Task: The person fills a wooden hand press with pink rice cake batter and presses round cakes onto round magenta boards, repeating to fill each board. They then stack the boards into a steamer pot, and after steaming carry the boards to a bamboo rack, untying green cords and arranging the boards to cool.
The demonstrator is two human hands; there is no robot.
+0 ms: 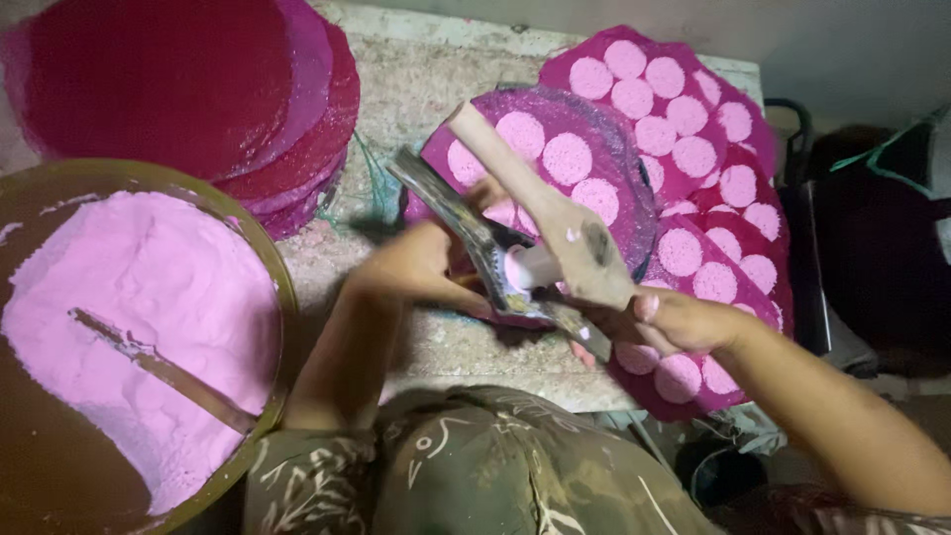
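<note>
Punching: right hand point(684, 322) grasps a wooden mallet point(555, 213) by its lower end, head of it pointing to 11 o'clock; left hand point(421, 263) is closed around a metal punch tool point(495, 267) w/ a white round part point(530, 267) at the middle.
Work sheet: purple-pink disc point(555, 163) w/ round pale cut-outs, lying on the stone bench point(426, 79) at centre, just under both tools.
Doing it well (my judgement): keep punch upright & steady on an uncut part of disc, strike square on top; left fingers are very near the strike point, so they should stay low on the shaft.
Blur: both hands are a bit smeared, so exact contact of punch w/ disc I cannot tell.
At 2 o'clock: stack of pink sheets point(693, 149) already full of round holes, overlapping the work sheet edge.
At 10 o'clock: pile of whole dark-red discs point(188, 89), uncut.
At 8 o'clock: big bowl point(267, 248) w/ pink powder point(139, 327) & a flat stick point(158, 367) lying in it; rim is near left elbow, could be knocked.
At 6 o'clock: person's patterned lap point(466, 466).
At 3 o'clock: dark bag point(872, 228) beside bench.
</note>
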